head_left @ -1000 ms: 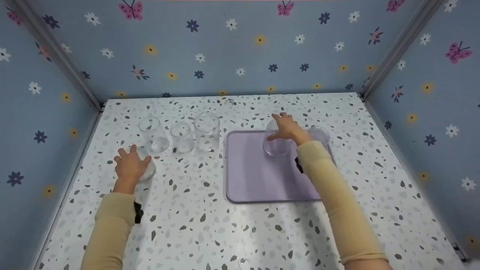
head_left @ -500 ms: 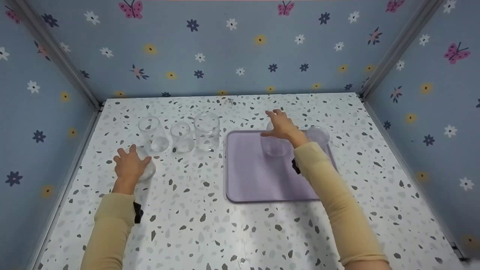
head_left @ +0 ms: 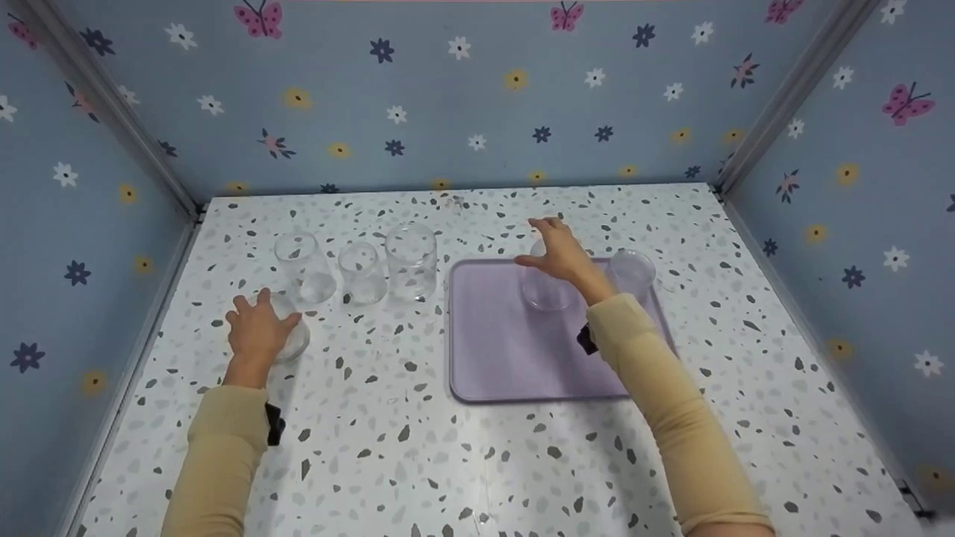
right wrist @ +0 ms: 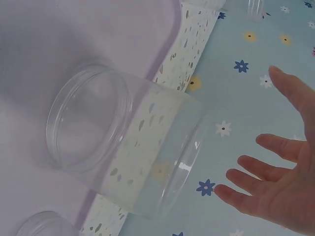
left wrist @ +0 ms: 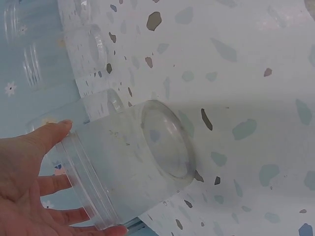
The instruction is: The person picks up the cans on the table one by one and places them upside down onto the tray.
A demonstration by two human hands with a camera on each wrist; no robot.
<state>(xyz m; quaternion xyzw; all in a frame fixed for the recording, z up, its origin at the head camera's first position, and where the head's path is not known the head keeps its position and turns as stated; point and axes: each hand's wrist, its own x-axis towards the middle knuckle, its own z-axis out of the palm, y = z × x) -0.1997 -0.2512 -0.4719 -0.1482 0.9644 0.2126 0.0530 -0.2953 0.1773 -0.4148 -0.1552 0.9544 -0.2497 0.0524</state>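
My left hand (head_left: 257, 328) grips a clear plastic jar (left wrist: 128, 162) around its threaded rim. The jar stands upright on the table at the left, its base touching the surface. Over the purple tray (head_left: 500, 350), my right hand (head_left: 563, 255) is spread, its fingers apart from the jar beneath. That clear jar (right wrist: 93, 123) stands upside down at the tray's back part, threaded mouth on the tray and base upward. Another clear jar (head_left: 633, 270) stands at the tray's back right corner, partly behind my right forearm.
Several clear jars stand between my left hand and the tray: a tall one (head_left: 304, 267), a smaller one (head_left: 363, 274) and a wide one (head_left: 412, 262). Flowered panels (head_left: 462, 97) enclose the speckled table (head_left: 418, 462) at the back and sides.
My right hand has let go of the upside-down jar, rising slightly up and left with its fingers spread wider. The left hand has stayed in place on its jar.
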